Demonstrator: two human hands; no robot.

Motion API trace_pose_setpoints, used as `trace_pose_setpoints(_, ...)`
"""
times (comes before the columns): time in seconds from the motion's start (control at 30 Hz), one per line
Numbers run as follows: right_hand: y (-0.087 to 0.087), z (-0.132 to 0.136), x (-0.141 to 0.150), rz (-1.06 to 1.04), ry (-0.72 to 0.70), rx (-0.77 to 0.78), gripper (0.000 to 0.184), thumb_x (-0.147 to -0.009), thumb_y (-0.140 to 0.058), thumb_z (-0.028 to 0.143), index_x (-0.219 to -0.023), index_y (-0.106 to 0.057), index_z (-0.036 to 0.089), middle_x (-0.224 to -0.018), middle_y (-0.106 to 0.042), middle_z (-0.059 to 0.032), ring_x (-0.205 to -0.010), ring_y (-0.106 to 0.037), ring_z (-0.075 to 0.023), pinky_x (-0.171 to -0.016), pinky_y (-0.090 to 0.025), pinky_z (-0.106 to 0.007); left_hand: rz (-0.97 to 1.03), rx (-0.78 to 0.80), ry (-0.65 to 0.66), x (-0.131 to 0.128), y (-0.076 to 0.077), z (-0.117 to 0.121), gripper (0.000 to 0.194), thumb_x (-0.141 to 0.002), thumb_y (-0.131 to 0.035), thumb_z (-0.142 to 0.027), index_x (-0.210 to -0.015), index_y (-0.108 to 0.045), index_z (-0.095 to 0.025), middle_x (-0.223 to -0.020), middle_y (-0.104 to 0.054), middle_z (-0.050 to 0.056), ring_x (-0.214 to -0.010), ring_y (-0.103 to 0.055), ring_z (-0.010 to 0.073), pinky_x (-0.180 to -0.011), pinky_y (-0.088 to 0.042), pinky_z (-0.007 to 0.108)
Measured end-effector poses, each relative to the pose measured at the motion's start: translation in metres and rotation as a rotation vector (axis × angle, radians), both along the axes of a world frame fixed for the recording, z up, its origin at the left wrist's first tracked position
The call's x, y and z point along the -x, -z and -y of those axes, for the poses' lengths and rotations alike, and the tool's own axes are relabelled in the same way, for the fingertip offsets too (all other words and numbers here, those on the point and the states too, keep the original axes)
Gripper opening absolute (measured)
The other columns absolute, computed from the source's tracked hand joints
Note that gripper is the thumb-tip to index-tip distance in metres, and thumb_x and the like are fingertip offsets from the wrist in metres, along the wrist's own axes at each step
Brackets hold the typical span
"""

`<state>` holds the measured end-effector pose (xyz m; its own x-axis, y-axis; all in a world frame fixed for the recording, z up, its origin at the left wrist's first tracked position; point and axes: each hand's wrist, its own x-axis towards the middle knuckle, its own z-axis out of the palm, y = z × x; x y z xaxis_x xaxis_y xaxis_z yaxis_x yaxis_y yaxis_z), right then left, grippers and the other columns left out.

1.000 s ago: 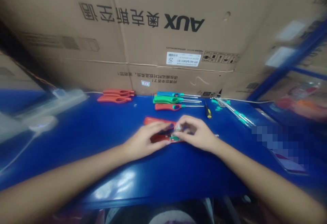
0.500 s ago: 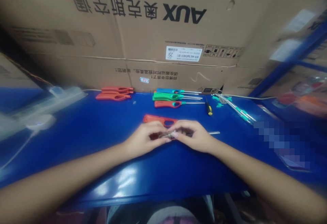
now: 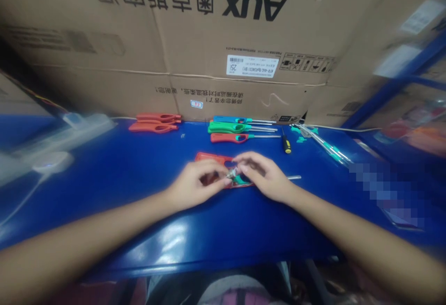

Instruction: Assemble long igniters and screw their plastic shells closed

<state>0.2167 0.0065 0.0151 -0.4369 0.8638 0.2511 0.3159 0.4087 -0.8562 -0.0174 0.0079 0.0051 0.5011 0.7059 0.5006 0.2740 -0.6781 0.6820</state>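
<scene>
My left hand (image 3: pixel 195 182) and my right hand (image 3: pixel 268 177) meet over the middle of the table. Their fingertips are closed round a small whitish, metallic lighter part (image 3: pixel 231 173), too small and blurred to name exactly. Beneath them lies an opened red lighter casing with a teal trigger piece (image 3: pixel 240 180), partly hidden by the fingers. A metal lighter tube (image 3: pixel 294 177) sticks out to the right from under my right hand. Just behind my hands rests an orange-red casing half (image 3: pixel 212 157), its right end covered by my right fingers.
Red casings (image 3: pixel 153 127) lie at the back left. Long-nosed lighters in blue, green (image 3: pixel 226 127) and red (image 3: pixel 226 138) lie at the back, beside a black-yellow screwdriver (image 3: pixel 286 145). Metal tubes (image 3: pixel 327 146) lie to the right. A power strip (image 3: pixel 83 131) stands left; cardboard (image 3: pixel 195 31) walls the back.
Half a second ago the hands lay lower and closer over the casing; now the fingertips have lifted slightly with the small part, uncovering the teal piece. The whole view has tilted a little downward.
</scene>
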Motion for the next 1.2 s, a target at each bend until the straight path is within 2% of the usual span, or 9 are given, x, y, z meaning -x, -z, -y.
trace_pose_setpoints(0.07, 0.001, -0.001, -0.002, 0.081, -0.033, -0.102, 0.017, -0.093, -0.06, 0.028, -0.109, -0.064, 0.022, -0.089, -0.064, -0.0019, -0.061, -0.052, -0.0106, -0.056, -0.046, -0.024, 0.052, 0.053, -0.035, 0.0, 0.001, -0.001, 0.015, -0.088, -0.072, -0.028, -0.092, -0.074, -0.013, -0.071, -0.07, 0.002, -0.051, -0.052, 0.0074, -0.05, -0.043, 0.018)
trace_pose_setpoints(0.17, -0.002, 0.001, -0.005, 0.292, -0.154, -0.271, 0.013, -0.086, -0.068, 0.021, -0.099, -0.067, 0.023, -0.1, -0.062, -0.0037, -0.076, -0.059, -0.0136, -0.069, -0.049, -0.027, 0.098, 0.148, -0.05, 0.0, 0.003, -0.002, 0.018, -0.087, -0.072, -0.03, -0.088, -0.073, -0.012, -0.067, -0.068, 0.002, -0.05, -0.053, 0.0078, -0.047, -0.043, 0.017)
trace_pose_setpoints(0.27, -0.004, 0.003, -0.005, 0.413, -0.192, -0.296, 0.009, -0.088, -0.067, 0.019, -0.095, -0.069, 0.023, -0.107, -0.062, -0.0048, -0.087, -0.063, -0.0164, -0.076, -0.05, -0.029, 0.101, 0.179, -0.023, 0.0, 0.004, -0.002, 0.018, -0.086, -0.072, -0.029, -0.089, -0.073, -0.011, -0.067, -0.067, 0.002, -0.051, -0.054, 0.0083, -0.048, -0.044, 0.018)
trace_pose_setpoints(0.47, -0.006, 0.001, -0.005, 0.223, -0.104, -0.156, 0.002, -0.087, -0.068, 0.021, -0.088, -0.068, 0.02, -0.089, -0.06, -0.0018, -0.064, -0.051, -0.0101, -0.059, -0.043, -0.024, 0.051, 0.192, 0.006, 0.0, 0.001, -0.001, 0.019, -0.085, -0.074, -0.03, -0.09, -0.074, -0.011, -0.068, -0.067, 0.002, -0.052, -0.052, 0.0073, -0.048, -0.042, 0.017)
trace_pose_setpoints(0.57, -0.008, 0.0, -0.007, 0.131, -0.045, 0.079, 0.012, -0.089, -0.066, 0.03, -0.089, -0.063, 0.019, -0.068, -0.053, 0.0037, -0.052, -0.04, -0.0083, -0.05, -0.034, -0.022, 0.021, 0.165, 0.007, 0.001, -0.001, -0.002, 0.016, -0.084, -0.075, -0.028, -0.088, -0.075, -0.012, -0.066, -0.066, 0.001, -0.05, -0.049, 0.006, -0.047, -0.04, 0.016)
trace_pose_setpoints(0.67, -0.009, -0.002, -0.008, 0.068, -0.085, 0.295, 0.02, -0.09, -0.065, 0.037, -0.091, -0.06, 0.018, -0.063, -0.052, 0.0053, -0.052, -0.041, -0.0082, -0.05, -0.032, -0.021, 0.009, 0.113, 0.01, 0.002, -0.001, -0.003, 0.013, -0.084, -0.076, -0.026, -0.088, -0.075, -0.013, -0.063, -0.065, -0.001, -0.049, -0.048, 0.0057, -0.048, -0.04, 0.016)
trace_pose_setpoints(0.9, -0.004, -0.008, -0.007, 0.001, -0.155, 0.311, 0.031, -0.083, -0.074, 0.045, -0.087, -0.065, 0.015, -0.077, -0.064, -0.0007, -0.06, -0.053, -0.0081, -0.054, -0.041, -0.02, -0.03, 0.133, 0.0, 0.003, 0.003, -0.007, 0.013, -0.082, -0.077, -0.024, -0.089, -0.075, -0.013, -0.065, -0.066, -0.001, -0.051, -0.049, 0.0058, -0.05, -0.04, 0.016)
trace_pose_setpoints(1.07, -0.003, -0.008, -0.011, 0.027, -0.143, 0.425, 0.037, -0.084, -0.071, 0.051, -0.091, -0.064, 0.015, -0.057, -0.053, 0.0061, -0.041, -0.045, -0.0064, -0.038, -0.036, -0.019, -0.033, 0.155, 0.003, 0.005, 0.005, -0.008, 0.013, -0.083, -0.078, -0.025, -0.092, -0.076, -0.015, -0.07, -0.069, 0.0, -0.053, -0.051, 0.0064, -0.052, -0.042, 0.016)
trace_pose_setpoints(1.2, -0.005, -0.009, -0.011, 0.008, -0.132, 0.431, 0.033, -0.085, -0.071, 0.047, -0.091, -0.064, 0.015, -0.054, -0.053, 0.0068, -0.038, -0.045, -0.0059, -0.035, -0.036, -0.017, -0.041, 0.144, 0.006, 0.005, 0.006, -0.009, 0.014, -0.082, -0.079, -0.025, -0.092, -0.077, -0.016, -0.07, -0.07, 0.0, -0.053, -0.051, 0.0067, -0.052, -0.042, 0.017)
